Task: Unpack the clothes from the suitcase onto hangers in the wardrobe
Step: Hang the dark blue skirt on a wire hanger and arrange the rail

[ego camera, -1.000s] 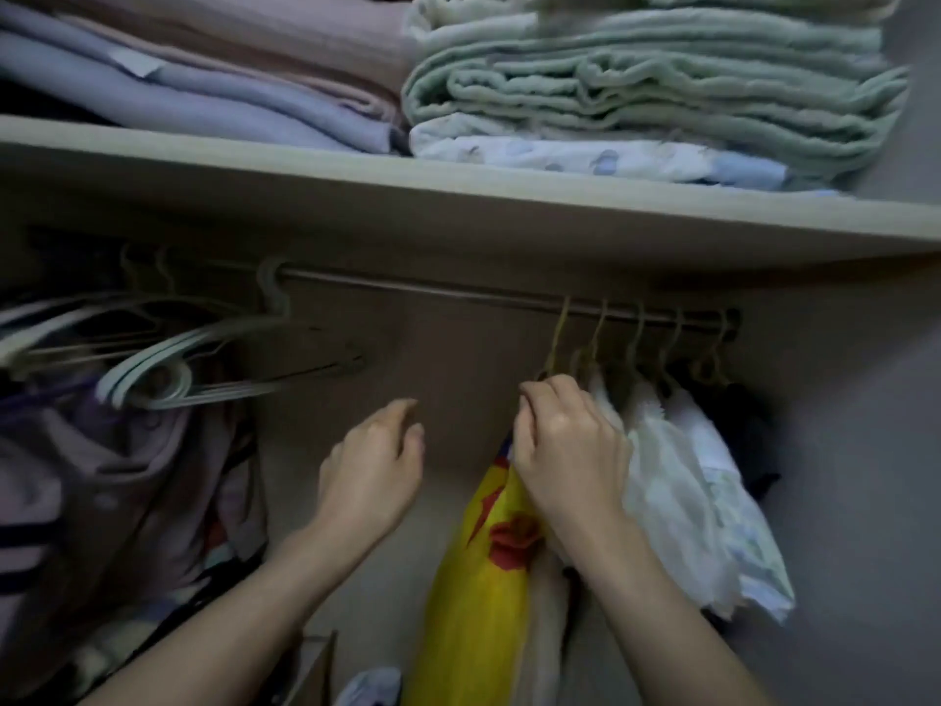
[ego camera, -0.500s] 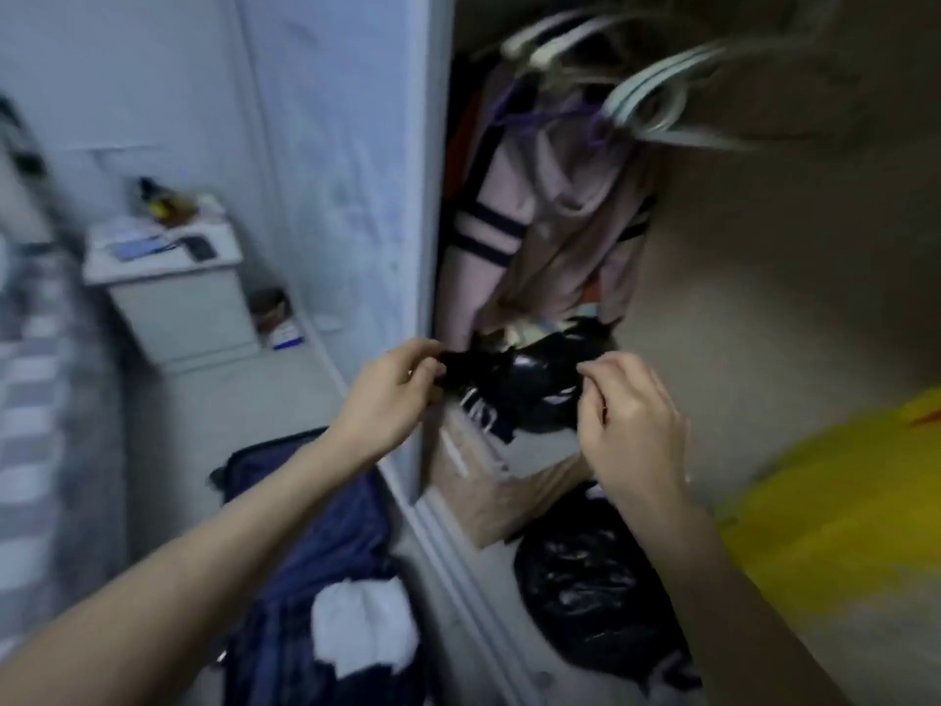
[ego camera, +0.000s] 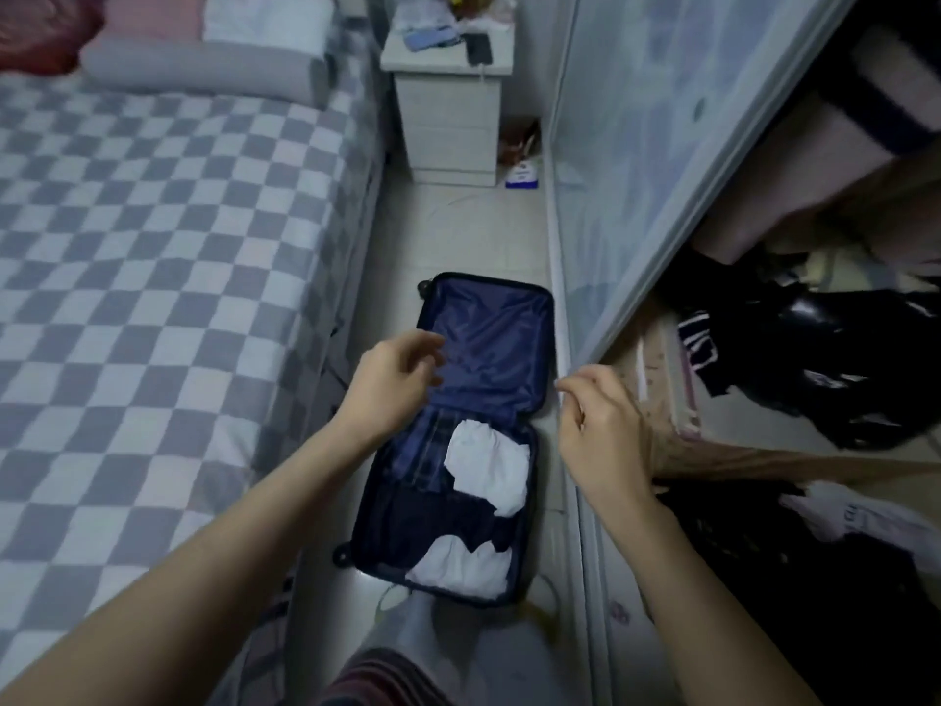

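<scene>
Both hands hang in the air above the floor, holding nothing. The left hand (ego camera: 389, 384) is released, its fingers loosely bent over the far half of the open suitcase (ego camera: 489, 349). The right hand (ego camera: 603, 430) is also slack, fingers loosely curled, just in front of the edge of the wardrobe's sliding door (ego camera: 662, 170). The dark blue suitcase lies flat on the tiled floor (ego camera: 458, 231) between the bed (ego camera: 153, 247) on the left and the wardrobe (ego camera: 814, 400) on the right. Its near half holds dark clothes (ego camera: 433, 517) and two white garments (ego camera: 486, 466). Far off stands a white nightstand (ego camera: 448, 119). Dark bags (ego camera: 840, 359) sit inside the wardrobe.
</scene>
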`<action>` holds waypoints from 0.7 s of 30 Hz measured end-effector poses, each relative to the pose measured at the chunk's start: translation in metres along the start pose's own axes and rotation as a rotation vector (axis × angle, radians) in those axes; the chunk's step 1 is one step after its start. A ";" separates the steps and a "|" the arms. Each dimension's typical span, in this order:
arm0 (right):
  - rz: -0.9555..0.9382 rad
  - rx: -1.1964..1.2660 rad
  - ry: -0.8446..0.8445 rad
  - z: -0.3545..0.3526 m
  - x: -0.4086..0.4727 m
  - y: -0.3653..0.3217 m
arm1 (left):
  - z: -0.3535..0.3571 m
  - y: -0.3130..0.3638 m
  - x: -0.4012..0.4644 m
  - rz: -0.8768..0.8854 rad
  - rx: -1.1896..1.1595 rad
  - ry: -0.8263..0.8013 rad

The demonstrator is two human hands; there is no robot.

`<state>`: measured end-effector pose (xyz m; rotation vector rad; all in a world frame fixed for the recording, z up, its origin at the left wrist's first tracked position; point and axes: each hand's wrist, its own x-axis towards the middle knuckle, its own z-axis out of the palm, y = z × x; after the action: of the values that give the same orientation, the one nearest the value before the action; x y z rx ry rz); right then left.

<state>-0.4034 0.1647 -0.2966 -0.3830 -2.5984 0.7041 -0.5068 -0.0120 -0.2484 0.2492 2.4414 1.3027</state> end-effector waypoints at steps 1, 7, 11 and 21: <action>0.001 0.015 -0.022 0.009 0.001 0.002 | 0.003 -0.008 -0.002 -0.023 -0.015 0.017; 0.146 0.068 -0.148 0.053 -0.005 0.005 | 0.008 -0.062 0.003 -0.142 -0.021 0.033; 0.241 0.050 -0.259 0.071 -0.028 0.017 | 0.018 -0.095 0.013 -0.174 0.013 0.010; 0.459 0.065 -0.535 0.162 -0.080 0.071 | 0.080 -0.200 0.022 -0.431 -0.039 0.058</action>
<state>-0.3976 0.1274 -0.4871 -0.8949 -2.9980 1.1775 -0.4922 -0.0557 -0.4601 -0.3135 2.3361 1.1725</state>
